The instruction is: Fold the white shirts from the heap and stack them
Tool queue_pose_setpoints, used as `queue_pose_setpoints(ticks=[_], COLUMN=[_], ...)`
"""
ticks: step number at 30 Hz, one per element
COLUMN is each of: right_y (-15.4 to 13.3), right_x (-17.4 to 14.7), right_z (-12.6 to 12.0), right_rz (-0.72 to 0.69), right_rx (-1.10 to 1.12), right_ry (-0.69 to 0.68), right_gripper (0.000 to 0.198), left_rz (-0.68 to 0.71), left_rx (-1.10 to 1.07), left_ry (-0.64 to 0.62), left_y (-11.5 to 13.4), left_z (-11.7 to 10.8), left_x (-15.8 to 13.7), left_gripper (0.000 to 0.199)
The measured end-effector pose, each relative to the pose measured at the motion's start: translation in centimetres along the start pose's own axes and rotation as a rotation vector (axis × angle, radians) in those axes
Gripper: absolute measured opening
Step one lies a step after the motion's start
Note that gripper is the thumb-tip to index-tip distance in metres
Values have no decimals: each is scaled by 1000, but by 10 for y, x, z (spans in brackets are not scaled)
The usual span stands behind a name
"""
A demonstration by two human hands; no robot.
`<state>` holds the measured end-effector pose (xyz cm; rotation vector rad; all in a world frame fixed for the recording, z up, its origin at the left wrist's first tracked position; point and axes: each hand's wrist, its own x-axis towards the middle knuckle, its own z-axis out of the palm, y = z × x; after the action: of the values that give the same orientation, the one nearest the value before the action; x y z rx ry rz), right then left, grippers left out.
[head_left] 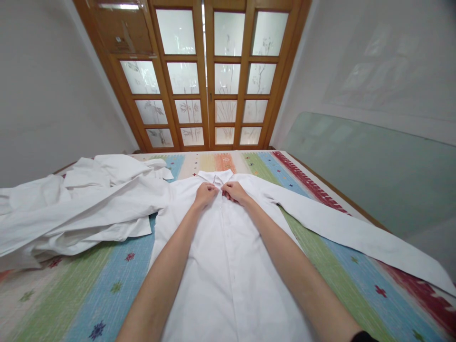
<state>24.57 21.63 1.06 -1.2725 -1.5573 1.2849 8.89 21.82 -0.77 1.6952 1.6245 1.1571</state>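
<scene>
A white button-up shirt (228, 256) lies spread out, front side up, its collar pointing away from me. One sleeve stretches out to the right; the other reaches left over a heap of white cloth. Just below the collar, my left hand (206, 194) pinches the shirt's left-side front edge. My right hand (233, 191) pinches the opposite edge a short gap away, fingers closed. Whether a button sits between the fingertips is too small to tell. Down the middle runs the front placket, with tiny buttons faintly visible.
Crumpled white garments (71, 209) are piled at the left. Everything lies on a striped, patterned cover (117, 270). A pale green headboard-like panel (370, 166) stands along the right wall. Wooden doors with frosted panes (210, 102) close off the far side.
</scene>
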Motion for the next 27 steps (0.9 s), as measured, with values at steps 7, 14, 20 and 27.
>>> queue_pose_setpoints(ticks=[7, 14, 20, 27], right_y=[0, 2, 6, 8], right_x=[-1, -1, 0, -2], right_z=[0, -1, 0, 0], right_rz=[-24, -25, -57, -102], right_rx=[-13, -6, 32, 23], right_ry=[-7, 3, 8, 54], right_gripper=[17, 16, 13, 11], left_rz=[3, 9, 23, 61], left_rx=[-9, 5, 26, 14], left_ry=[5, 25, 23, -24], left_y=[3, 4, 6, 11], left_z=[-2, -1, -2, -4], left_x=[-2, -4, -5, -9], left_gripper=[8, 7, 9, 12])
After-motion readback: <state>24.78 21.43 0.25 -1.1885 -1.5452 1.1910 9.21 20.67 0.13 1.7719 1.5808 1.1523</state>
